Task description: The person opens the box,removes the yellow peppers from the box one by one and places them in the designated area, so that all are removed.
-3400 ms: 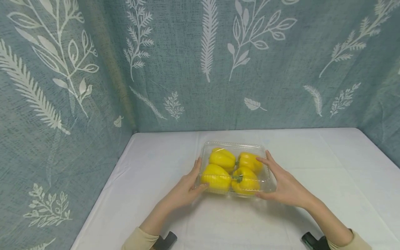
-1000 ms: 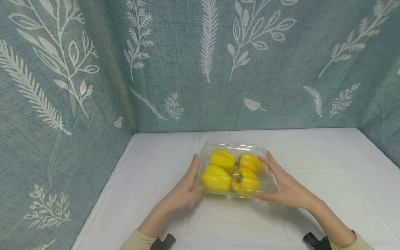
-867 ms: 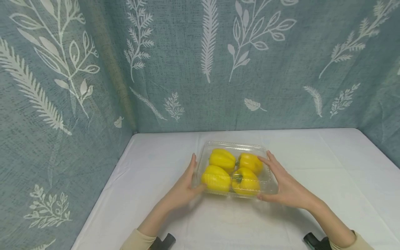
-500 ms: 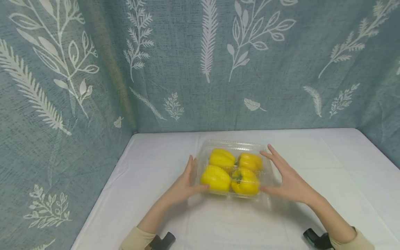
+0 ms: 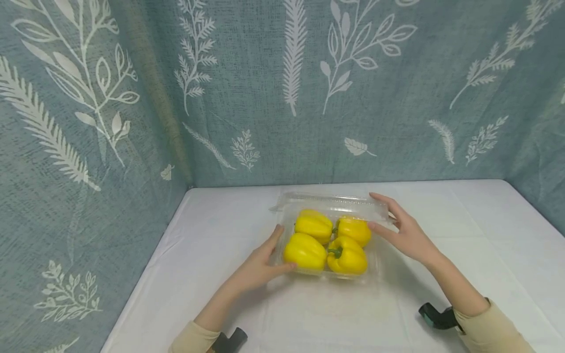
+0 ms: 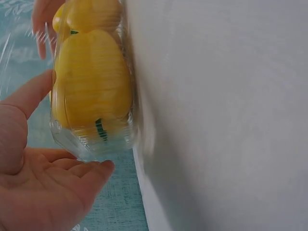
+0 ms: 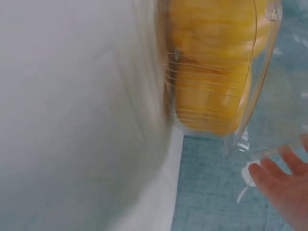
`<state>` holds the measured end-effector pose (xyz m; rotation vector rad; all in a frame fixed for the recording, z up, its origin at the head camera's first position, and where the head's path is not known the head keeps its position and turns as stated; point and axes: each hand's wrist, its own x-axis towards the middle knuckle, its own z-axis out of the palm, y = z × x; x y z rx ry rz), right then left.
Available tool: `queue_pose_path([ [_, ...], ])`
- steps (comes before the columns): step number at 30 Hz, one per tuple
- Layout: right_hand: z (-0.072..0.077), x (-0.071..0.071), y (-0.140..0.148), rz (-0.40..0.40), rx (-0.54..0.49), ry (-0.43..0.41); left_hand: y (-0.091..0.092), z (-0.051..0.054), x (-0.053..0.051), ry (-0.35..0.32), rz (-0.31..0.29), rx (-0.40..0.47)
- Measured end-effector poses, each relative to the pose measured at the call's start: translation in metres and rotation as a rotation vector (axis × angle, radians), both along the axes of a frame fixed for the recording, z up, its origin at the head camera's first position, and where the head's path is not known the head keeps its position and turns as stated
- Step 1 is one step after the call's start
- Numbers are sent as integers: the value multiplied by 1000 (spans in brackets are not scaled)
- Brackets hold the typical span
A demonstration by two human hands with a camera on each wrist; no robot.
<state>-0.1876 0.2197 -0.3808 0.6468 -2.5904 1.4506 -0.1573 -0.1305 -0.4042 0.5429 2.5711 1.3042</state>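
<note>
A white cloth-covered table (image 5: 468,245) stretches widest to the right, with a narrower strip to the left and a broad one in front; its back edge runs before a blue-green leaf-print fabric curtain (image 5: 260,93), just behind the lid. The rectangular see-through plastic tray (image 5: 373,260) sits near the table's middle, between both hands, holding 4 glossy yellow bell peppers (image 5: 347,256) in 2 rows. Its hinged see-through plastic lid (image 5: 344,207) is tilted up at the back. The left hand (image 5: 261,268), thumb and fingers spread, touches the tray's front-left corner. The right hand (image 5: 409,236) pinches the lid's right end between thumb and fingers, apart from the peppers.
</note>
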Motion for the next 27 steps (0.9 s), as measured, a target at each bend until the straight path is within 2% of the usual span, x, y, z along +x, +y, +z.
queue_pose_path([
  [5, 3, -12, -2, -6, -88, -24, 1, 1, 4, 5, 3, -16],
  [10, 5, -21, -3, -66, -115, -95, 2, 0, 9, 19, 6, -46],
  [15, 4, -32, -7, -64, -151, -66, 3, 1, 13, 12, 5, -72],
  [18, 2, -38, -9, -51, -163, -54, 3, 1, 14, 19, -17, -91],
  [27, -1, -51, -13, -21, -169, -92, 4, 4, 18, 21, -93, -171],
])
